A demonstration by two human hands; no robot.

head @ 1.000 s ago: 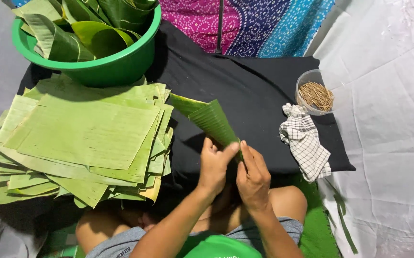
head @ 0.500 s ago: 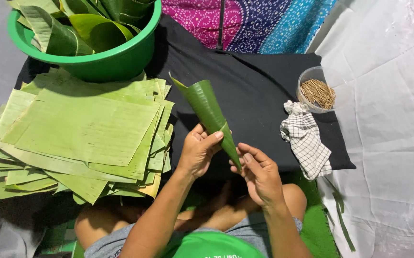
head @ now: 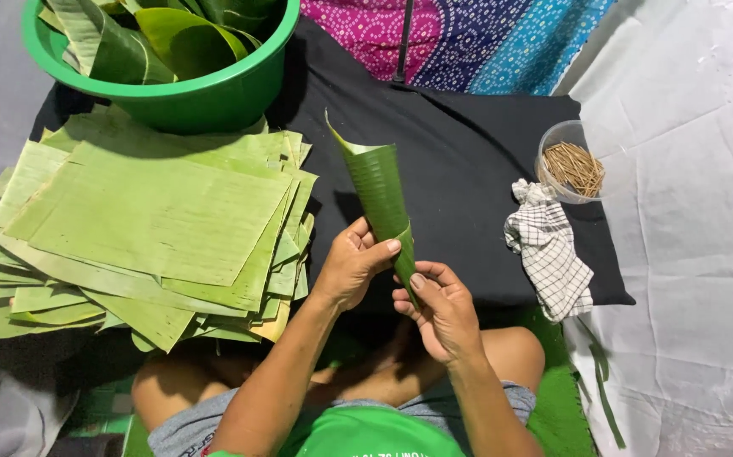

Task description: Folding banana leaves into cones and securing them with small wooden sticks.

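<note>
A banana leaf rolled into a narrow cone (head: 376, 190) stands tilted above the black cloth (head: 468, 152), its wide mouth pointing up and away. My left hand (head: 354, 262) grips the cone's lower part from the left. My right hand (head: 438, 309) pinches its pointed bottom end from the right. A thick stack of flat cut banana leaf sheets (head: 146, 224) lies just left of my hands.
A green basin (head: 214, 93) with rolled leaves stands at the back left. A clear cup of thin wooden sticks (head: 571, 165) and a checked cloth (head: 548, 250) lie to the right. Patterned fabric (head: 468, 38) lies behind. My bare knees are below.
The leaf went from a loose fold to a tighter cone, now more upright. Both hands shifted slightly right and down along its tip.
</note>
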